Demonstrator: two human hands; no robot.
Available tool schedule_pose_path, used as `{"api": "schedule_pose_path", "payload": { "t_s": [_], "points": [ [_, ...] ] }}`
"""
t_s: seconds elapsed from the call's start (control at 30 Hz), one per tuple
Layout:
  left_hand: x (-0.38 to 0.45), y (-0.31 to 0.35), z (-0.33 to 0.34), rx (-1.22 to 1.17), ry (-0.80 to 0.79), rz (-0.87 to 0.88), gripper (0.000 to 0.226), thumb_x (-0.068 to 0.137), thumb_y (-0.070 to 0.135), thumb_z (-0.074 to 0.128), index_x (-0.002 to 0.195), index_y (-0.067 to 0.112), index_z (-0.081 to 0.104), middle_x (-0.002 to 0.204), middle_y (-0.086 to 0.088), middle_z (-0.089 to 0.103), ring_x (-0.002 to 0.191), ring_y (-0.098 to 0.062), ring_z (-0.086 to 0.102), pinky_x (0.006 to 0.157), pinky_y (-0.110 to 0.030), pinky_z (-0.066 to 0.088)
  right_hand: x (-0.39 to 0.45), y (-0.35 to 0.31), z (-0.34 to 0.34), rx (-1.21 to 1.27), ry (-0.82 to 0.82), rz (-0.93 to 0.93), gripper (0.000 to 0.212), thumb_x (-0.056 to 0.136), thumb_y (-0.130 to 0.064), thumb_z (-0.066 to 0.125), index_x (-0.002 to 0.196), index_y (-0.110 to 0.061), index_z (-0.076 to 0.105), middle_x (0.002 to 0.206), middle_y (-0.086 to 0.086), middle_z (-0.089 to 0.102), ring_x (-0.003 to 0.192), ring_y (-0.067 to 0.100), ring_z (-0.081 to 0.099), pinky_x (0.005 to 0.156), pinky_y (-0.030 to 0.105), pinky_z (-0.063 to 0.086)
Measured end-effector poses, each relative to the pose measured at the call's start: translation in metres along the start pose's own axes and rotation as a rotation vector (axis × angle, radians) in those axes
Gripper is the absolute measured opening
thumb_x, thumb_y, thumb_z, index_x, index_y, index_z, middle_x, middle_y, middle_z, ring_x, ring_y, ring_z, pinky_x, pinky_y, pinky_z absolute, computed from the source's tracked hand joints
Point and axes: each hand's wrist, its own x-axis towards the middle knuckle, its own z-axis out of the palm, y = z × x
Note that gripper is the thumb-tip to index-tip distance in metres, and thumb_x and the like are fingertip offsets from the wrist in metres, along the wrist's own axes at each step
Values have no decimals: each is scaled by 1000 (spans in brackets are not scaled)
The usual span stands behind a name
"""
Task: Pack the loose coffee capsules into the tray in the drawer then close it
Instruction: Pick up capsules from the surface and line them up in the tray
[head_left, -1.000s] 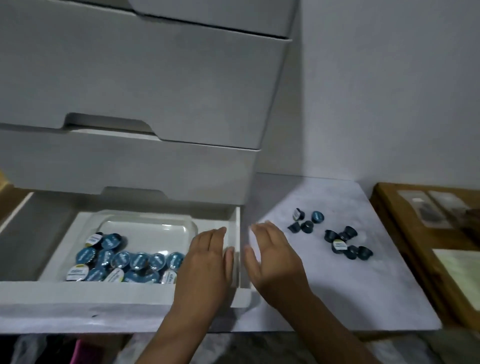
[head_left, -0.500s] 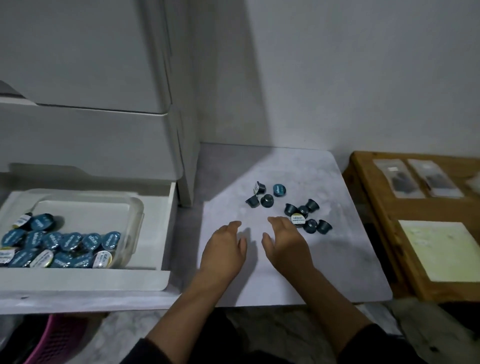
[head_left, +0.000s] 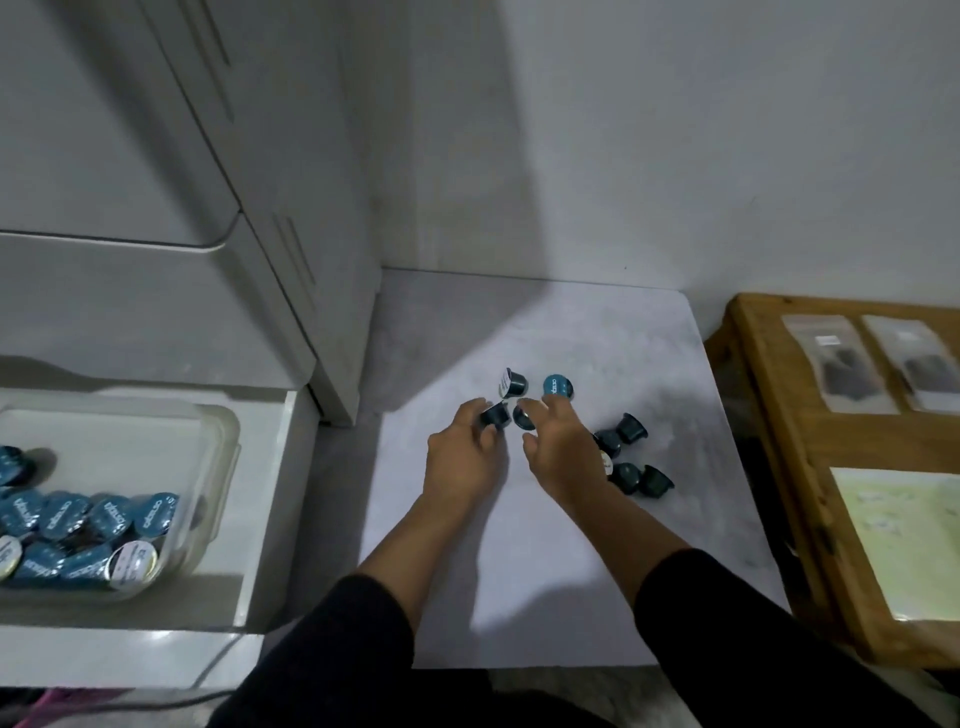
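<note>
Loose coffee capsules (head_left: 582, 431) lie scattered on the pale marble-look board (head_left: 571, 571) in the middle of the frame, in two small knots: four near the centre, a darker cluster just to the right. Both hands are in among the centre knot. The left hand (head_left: 462, 457) reaches forward, fingertips at a dark capsule (head_left: 494, 414) lying on its side; they seem to be curling onto it, though whether it is actually pinched I cannot tell. The right hand (head_left: 563, 452) is spread wide, fingers loosely fanned over another dark capsule (head_left: 522, 417), holding nothing yet, by the look of it. It partly covers the right cluster (so the count there is uncertain).

At lower left the drawer (head_left: 270, 519) stands pulled out, and inside it the clear tray (head_left: 223, 441) already holds a bed of blue-lidded capsules with bare room at the back. My read: two hands work together to scoop several at once, since these little cups roll and tip easily. The transfer is under way; the closing of the drawer is not yet done.
</note>
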Motion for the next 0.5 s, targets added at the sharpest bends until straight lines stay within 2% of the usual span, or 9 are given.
{"api": "schedule_pose_path", "payload": {
  "t_s": [0.13, 0.2, 0.37, 0.5],
  "points": [
    [16, 6, 6, -35, 31, -6, 23, 92, 22, 47, 109, 21, 64, 104, 0, 70, 91, -11, 57, 73, -7, 30, 15, 7, 3, 47, -53, 54, 33, 81, -2, 56, 113, -9, 60, 110, 17, 54, 90, 34, 57, 69, 38, 51],
    [23, 6, 7, -41, 21, -29, 21, 92, 24, 48, 102, 20, 67, 102, 3, 71, 95, -12, 60, 75, -9, 31, 20, 9, 4, 77, -77, 64, 29, 83, -5, 55, 110, -11, 61, 106, 16, 54, 88, 32, 56, 69, 35, 47],
    [32, 6, 9, -162, 57, -143, 15, 88, 27, 56, 91, 23, 71, 82, 10, 64, 77, -3, 55, 61, -2, 38, 25, 12, 4, 140, -109, 92, 25, 82, -2, 58, 105, -8, 63, 99, 19, 59, 89, 34, 55, 72, 25, 35],
    [33, 2, 9, -241, 128, -208, 9, 84, 23, 63, 88, 23, 71, 82, 11, 66, 74, 1, 57, 65, -5, 39, 27, 14, 3, 187, -140, 107, 24, 84, -4, 56, 104, -11, 65, 96, 17, 66, 89, 31, 58, 69, 19, 32]
  ]
}}
